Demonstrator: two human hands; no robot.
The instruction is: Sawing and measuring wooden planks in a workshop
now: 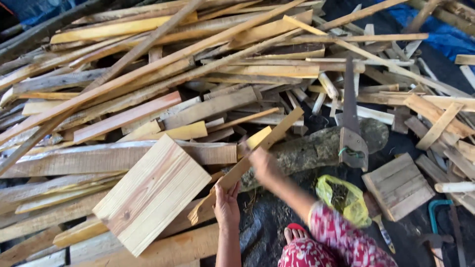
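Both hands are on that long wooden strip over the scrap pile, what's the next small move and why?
Probably lift the strip clear of the pile: the left hand grips its lower end, the right hand its middle, while the far end rests among loose boards.

Left hand (226, 203) reaches straight forward, fingers curled closed in a grasp; right hand (261, 163), blurred, extends beyond it, forearm angled left.

Pale yellow-tan wood scraps (148, 74) everywhere — striped grain on the wide plank (151, 195), a bright yellow plastic bag (344, 198), red-and-white patterned sleeve (329, 230), blue tarp (440, 34).
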